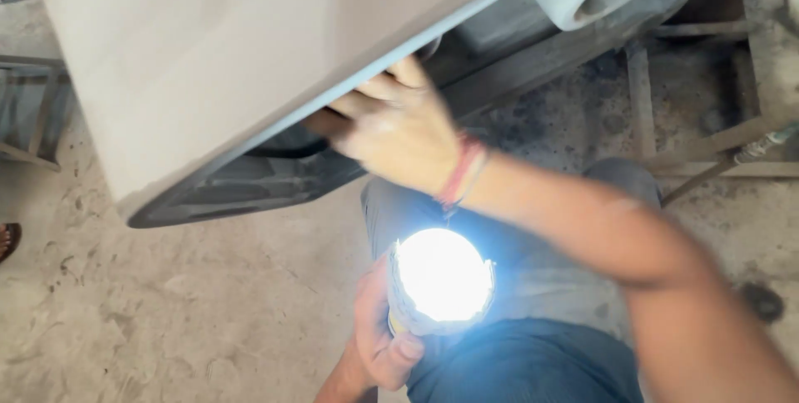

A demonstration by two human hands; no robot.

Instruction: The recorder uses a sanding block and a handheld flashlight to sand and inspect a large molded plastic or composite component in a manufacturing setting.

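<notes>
My right hand (398, 130) reaches up to the lower edge of a large pale grey car body panel (225, 54), its fingers curled under the rim where the dark inner frame (250, 178) shows. A red thread band circles that wrist. My left hand (381, 328) grips a round lamp (441, 280) wrapped in paper, whose face glares bright white toward the camera. The lamp sits over my lap, below the right forearm.
A dusty concrete floor (166, 303) spreads to the left and below. A rusty metal stand (682, 120) holds the panel at the upper right. A sandalled foot (7, 241) of another person shows at the left edge. My knees (533, 286) in grey trousers fill the bottom centre.
</notes>
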